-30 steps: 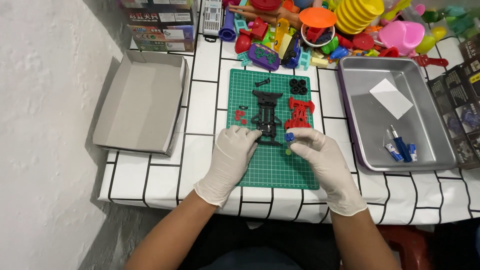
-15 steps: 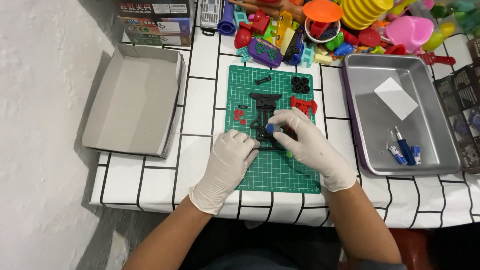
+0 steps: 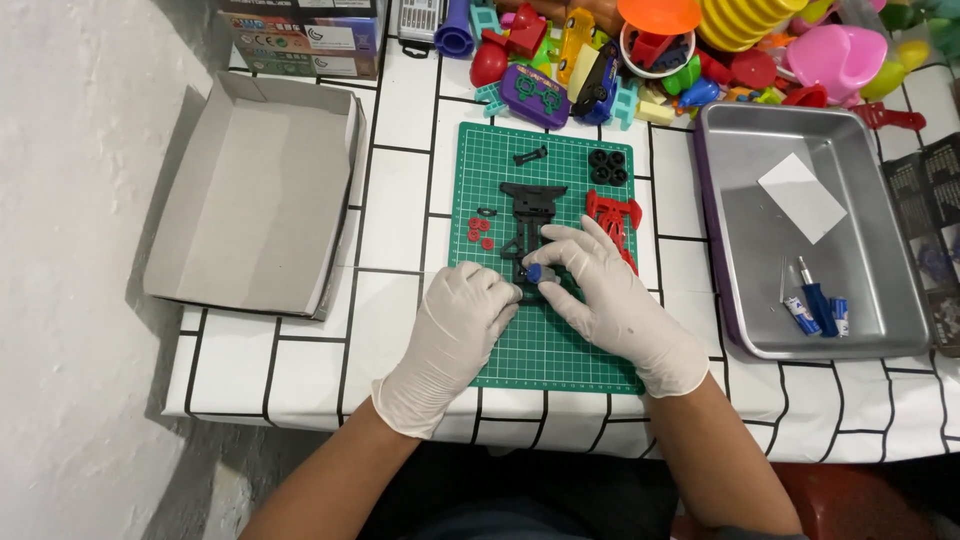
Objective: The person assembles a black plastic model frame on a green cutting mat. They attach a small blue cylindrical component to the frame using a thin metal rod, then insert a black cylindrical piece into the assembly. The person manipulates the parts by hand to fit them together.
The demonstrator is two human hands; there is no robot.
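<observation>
A black toy car chassis (image 3: 528, 212) lies lengthwise on a green cutting mat (image 3: 505, 345). My left hand (image 3: 455, 335), in a white glove, steadies the chassis's near end with its fingertips. My right hand (image 3: 608, 300), also gloved, pinches a small blue part (image 3: 534, 271) against that same end. A red car body piece (image 3: 612, 215) lies just right of the chassis, partly under my right hand. Small red round parts (image 3: 480, 231) sit on the mat's left side; black wheels (image 3: 607, 167) and a small black piece (image 3: 530, 155) lie near its far edge.
An open grey cardboard box (image 3: 250, 190) sits at the left. A metal tray (image 3: 880, 330) at the right holds a white card (image 3: 801, 197) and a blue-handled screwdriver (image 3: 812, 297). Colourful plastic toys (image 3: 640, 50) crowd the back of the white gridded table (image 3: 280, 375).
My right hand moved left from the mat's lower right to the chassis's near end with the blue part. My left hand shifted slightly toward the chassis. The view drew closer.
</observation>
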